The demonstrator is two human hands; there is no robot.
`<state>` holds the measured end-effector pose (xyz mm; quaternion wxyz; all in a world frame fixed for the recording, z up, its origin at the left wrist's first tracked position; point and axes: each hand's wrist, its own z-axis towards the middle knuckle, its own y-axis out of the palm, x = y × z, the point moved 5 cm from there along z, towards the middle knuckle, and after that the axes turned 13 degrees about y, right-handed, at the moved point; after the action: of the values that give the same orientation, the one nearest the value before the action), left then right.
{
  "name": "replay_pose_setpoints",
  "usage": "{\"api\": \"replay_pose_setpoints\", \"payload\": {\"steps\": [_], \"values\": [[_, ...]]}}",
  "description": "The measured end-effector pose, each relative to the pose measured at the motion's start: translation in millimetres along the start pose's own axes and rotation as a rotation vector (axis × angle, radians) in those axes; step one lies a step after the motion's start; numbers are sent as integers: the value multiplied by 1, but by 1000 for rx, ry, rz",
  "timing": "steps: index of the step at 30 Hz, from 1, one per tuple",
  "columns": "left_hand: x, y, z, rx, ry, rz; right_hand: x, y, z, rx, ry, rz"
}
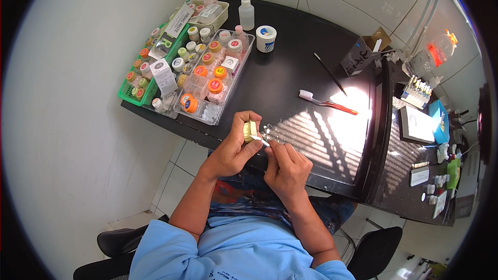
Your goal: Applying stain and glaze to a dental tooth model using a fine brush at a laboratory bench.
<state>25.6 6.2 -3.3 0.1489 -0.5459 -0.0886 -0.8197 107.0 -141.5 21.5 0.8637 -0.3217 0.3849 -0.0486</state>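
Creased blue shirt (244, 246) — left hand (232, 149) clasps blocky cast (250, 129).

Two bare hands sit at the centre of the frame, one left hand (232, 151) and one right hand (289, 170), with one yellowish block (250, 129) and one slim white tool (263, 142). At upper left, three containers: one green basket (126, 94), one clear tray (240, 72), one cream basket (224, 18); their small jars (208, 59) overlap too much to count. At upper centre, one dropper bottle (247, 17) and one white tub (265, 44). Right of centre, one toothbrush (333, 105) and one thin dark stick (330, 74). At far right, one blue container (441, 135).
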Motion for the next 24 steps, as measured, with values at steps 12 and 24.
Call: {"api": "replay_pose_setpoints", "payload": {"steps": [12,24], "values": [[-1,-1,0,11,-20,57,1,0,0,4,11,-1],[-1,-1,1,10,-19,76,2,0,0,9,19,1]]}}
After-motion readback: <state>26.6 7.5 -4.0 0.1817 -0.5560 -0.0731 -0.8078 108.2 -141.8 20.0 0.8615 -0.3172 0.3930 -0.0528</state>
